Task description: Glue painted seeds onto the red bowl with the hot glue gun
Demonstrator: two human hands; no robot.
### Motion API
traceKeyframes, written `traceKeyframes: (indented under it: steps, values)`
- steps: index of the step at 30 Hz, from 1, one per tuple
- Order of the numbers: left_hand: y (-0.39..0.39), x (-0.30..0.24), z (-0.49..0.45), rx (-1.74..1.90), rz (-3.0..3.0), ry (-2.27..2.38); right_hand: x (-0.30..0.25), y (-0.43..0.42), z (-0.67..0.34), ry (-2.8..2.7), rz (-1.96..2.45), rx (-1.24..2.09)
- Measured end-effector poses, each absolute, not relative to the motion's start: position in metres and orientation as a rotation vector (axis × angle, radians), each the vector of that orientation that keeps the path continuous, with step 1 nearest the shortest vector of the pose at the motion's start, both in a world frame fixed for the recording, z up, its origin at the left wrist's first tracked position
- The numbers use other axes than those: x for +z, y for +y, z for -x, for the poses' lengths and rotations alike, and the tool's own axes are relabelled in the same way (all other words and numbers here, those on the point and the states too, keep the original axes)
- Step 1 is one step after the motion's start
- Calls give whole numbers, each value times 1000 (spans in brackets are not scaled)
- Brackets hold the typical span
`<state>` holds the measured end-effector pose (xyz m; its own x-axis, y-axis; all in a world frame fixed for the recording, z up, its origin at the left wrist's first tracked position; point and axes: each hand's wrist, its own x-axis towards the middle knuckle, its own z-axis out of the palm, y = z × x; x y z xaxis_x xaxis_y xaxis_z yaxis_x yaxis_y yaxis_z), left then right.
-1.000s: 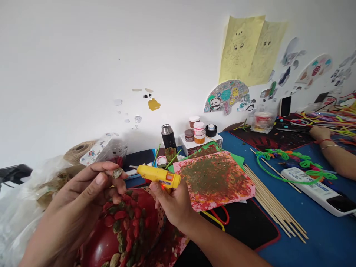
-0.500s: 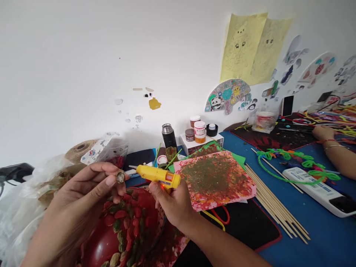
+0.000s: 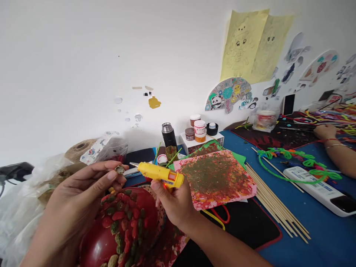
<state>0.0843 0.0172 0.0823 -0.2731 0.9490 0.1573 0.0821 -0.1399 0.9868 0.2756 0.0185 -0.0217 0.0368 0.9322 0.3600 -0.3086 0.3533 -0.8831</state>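
Pinching a small brown seed shell (image 3: 120,170), the left hand (image 3: 80,200) holds it at 9 o'clock from the tip of the yellow plastic glue gun (image 3: 161,174). The right hand (image 3: 174,202) grips the gun tight. Tip and shell are just apart. At 6 o'clock sits a round red ball stuck with red and green shells (image 3: 122,226). It looks like the gluing step. Next, the tip needs to touch the shell gently, not the fingers.

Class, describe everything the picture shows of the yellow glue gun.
The glue gun has a yellow, plastic-looking body, an orange label on its side, a thin metallic nozzle and a red light glowing underneath. The right hand grips its mostly hidden handle. It is held almost level in the air, nozzle pointing at the small brown piece pinched in the left hand, the tip just short of it.
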Motion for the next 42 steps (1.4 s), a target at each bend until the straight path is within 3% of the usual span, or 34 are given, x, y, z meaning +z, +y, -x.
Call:
traceKeyframes:
  steps: [42]
  values:
    - [16,79,-87,1399,-1484,1607,-13,11,-280,-1278,812,1023]
